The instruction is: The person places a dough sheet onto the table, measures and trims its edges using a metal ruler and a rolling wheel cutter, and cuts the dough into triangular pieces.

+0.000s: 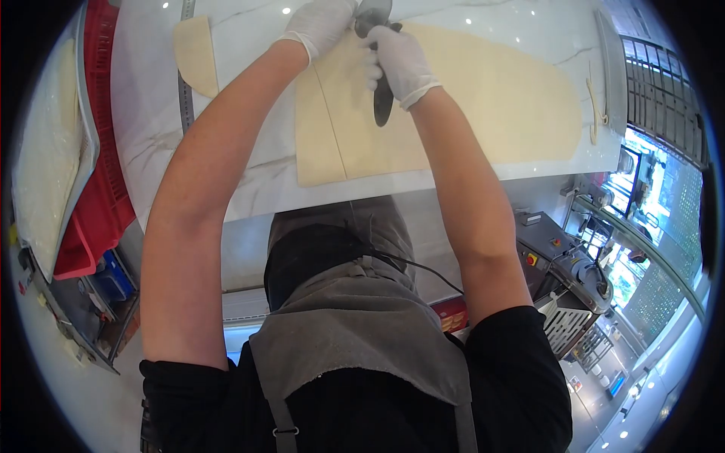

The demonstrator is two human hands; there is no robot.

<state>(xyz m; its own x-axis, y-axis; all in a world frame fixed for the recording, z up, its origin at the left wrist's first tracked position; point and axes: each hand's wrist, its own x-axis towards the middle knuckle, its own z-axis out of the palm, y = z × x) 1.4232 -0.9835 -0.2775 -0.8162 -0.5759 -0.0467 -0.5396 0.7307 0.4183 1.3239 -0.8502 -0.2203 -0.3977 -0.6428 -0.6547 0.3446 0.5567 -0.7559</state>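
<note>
A wheel cutter is in my gloved right hand point(404, 60), whose fingers are closed around it. Its dark handle point(384, 106) points toward me, and the round metal wheel point(372, 13) is at the top edge of the view. Just left of the wheel is my gloved left hand point(321, 26); its fingertips run out of view, so its grip is unclear. Beneath both hands lies a wide, flat, pale dough sheet point(498, 98). A straight cut line sets off a strip point(317, 136) at the sheet's left side.
A separate dough piece point(195, 54) lies at the left beside a metal ruler point(186, 98). Thin dough scraps point(593, 113) rest near the right edge of the marble-patterned table point(257, 170). Red crates point(98, 174) stand left of it; a machine point(559, 260) stands at lower right.
</note>
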